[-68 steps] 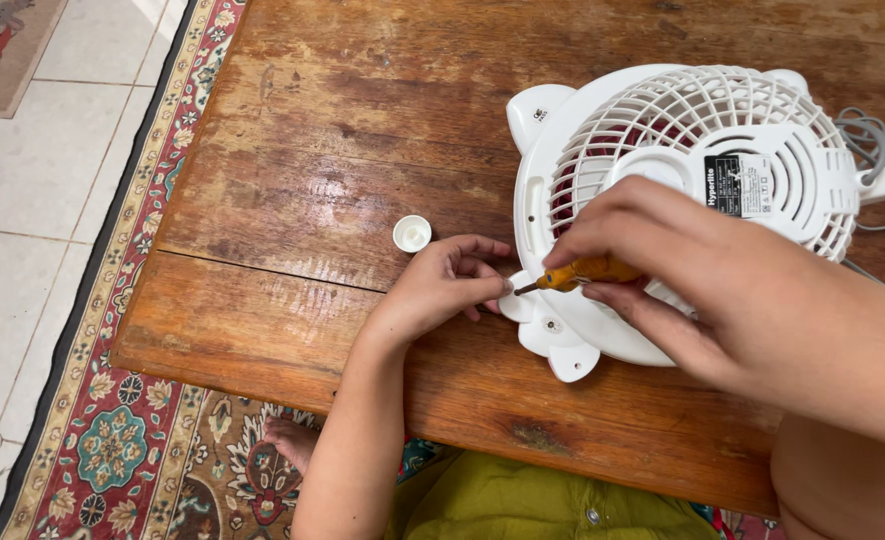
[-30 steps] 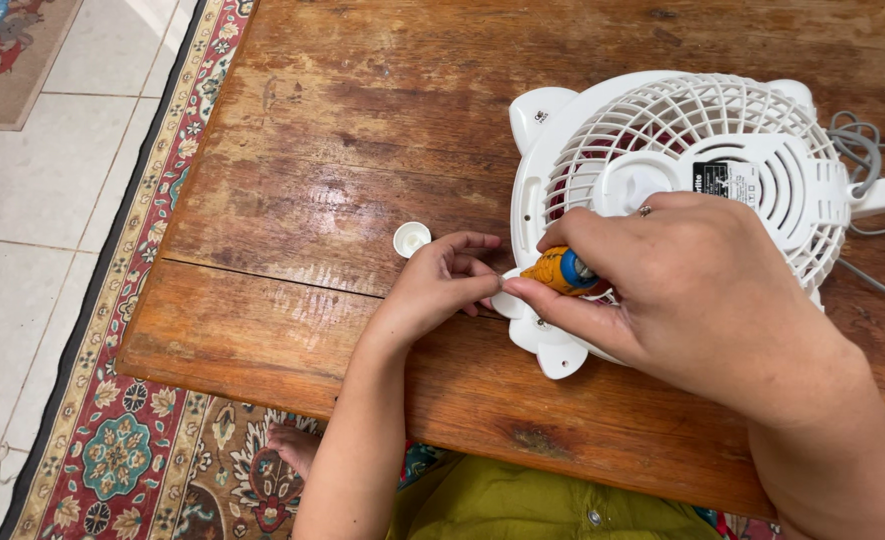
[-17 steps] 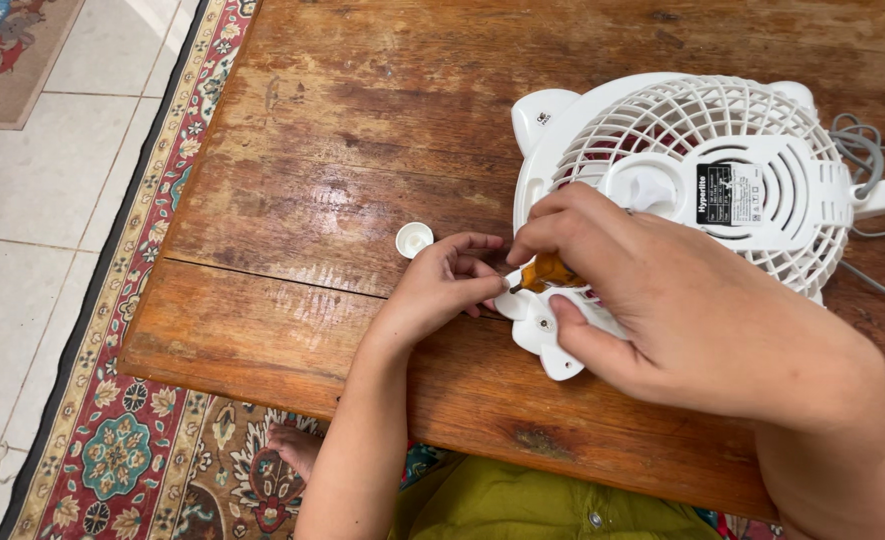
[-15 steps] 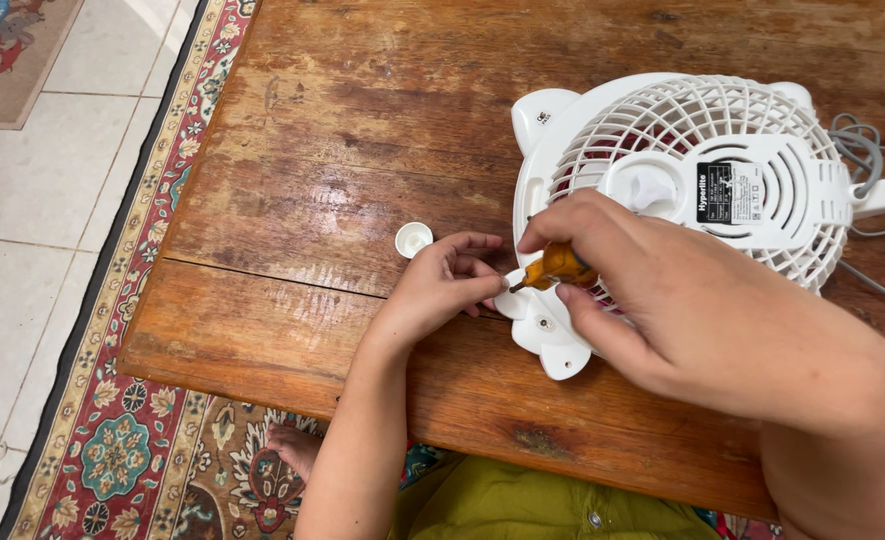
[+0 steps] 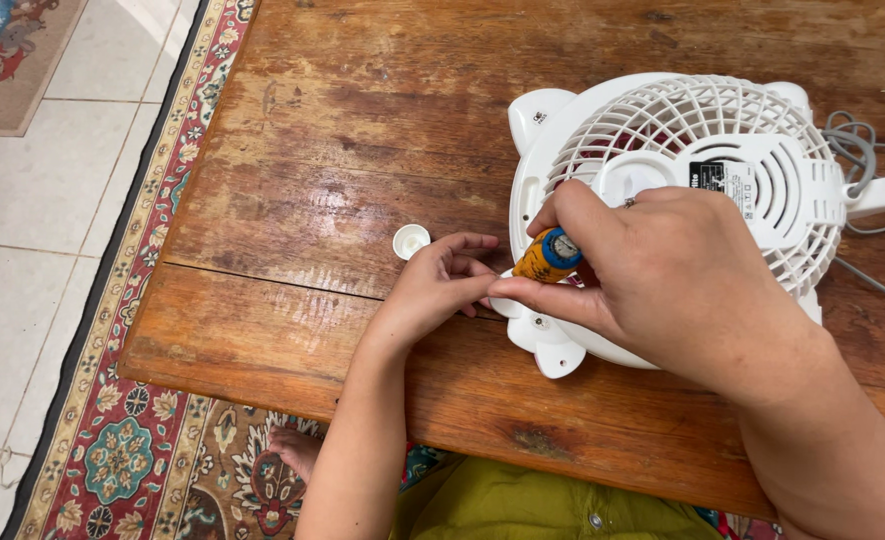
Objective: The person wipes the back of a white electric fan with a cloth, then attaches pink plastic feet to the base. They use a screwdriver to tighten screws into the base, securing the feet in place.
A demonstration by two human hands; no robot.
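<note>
Working a small screwdriver [image 5: 547, 256] at the rim of a white fan [image 5: 682, 150], the right hand [image 5: 662, 280] is closed around the tool's orange handle with its blue end cap turned up toward the camera. The tip itself is hidden under the thumb and fingers, so whether it sits in a screw head cannot be told. It points at the mounting tab [image 5: 537, 320] on the lower left of the fan's housing, near the middle of the frame. The left hand [image 5: 437, 285] rests on the wooden table [image 5: 342, 150] just left of that tab, its fingers pinched together with their tips touching the tab's edge; whether they pinch anything small cannot be seen.

By the look of it, the step in hand is the turning of a screw in that tab. The next move seems to call for the shaft kept upright over the screw, steady downward pressure, and the left fingers bracing the housing so that it does not slide.

Lying grille-up, the fan fills the right centre of the frame, with a round slatted cage, a dark label near its hub, rounded ear-like tabs at the rim and a grey cord [image 5: 872, 180] trailing off at the right edge. A little white cap [image 5: 411, 240] sits on the wood just above and left of the left hand.
</note>
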